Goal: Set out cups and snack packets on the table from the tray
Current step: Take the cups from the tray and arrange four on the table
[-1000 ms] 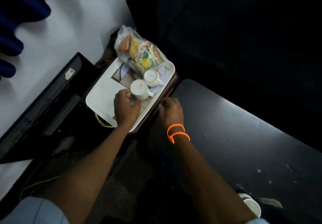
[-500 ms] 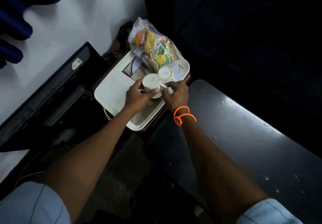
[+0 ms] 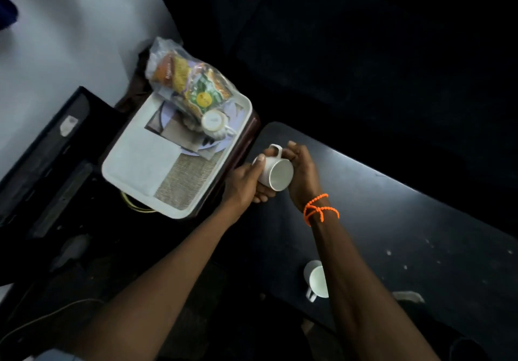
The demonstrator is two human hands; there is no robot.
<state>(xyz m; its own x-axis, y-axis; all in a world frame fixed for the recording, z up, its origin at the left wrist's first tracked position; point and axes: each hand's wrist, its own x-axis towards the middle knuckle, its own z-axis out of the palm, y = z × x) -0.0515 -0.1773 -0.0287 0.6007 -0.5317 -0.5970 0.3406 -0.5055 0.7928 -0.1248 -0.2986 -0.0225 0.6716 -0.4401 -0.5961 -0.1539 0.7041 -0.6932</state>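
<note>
Head view: both hands, left (image 3: 244, 184) and right (image 3: 304, 172), hold a tilted white cup (image 3: 276, 174).

Bare forearms here, an orange beaded bracelet (image 3: 319, 209) looped twice round the right wrist, pale blue sleeve (image 3: 53, 356) just showing.

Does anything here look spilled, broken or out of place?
Nothing spilled or broken. Only the cup held in both hands is tipped on its side, empty, over the table edge; another cup sits upside down on the tray.
</note>
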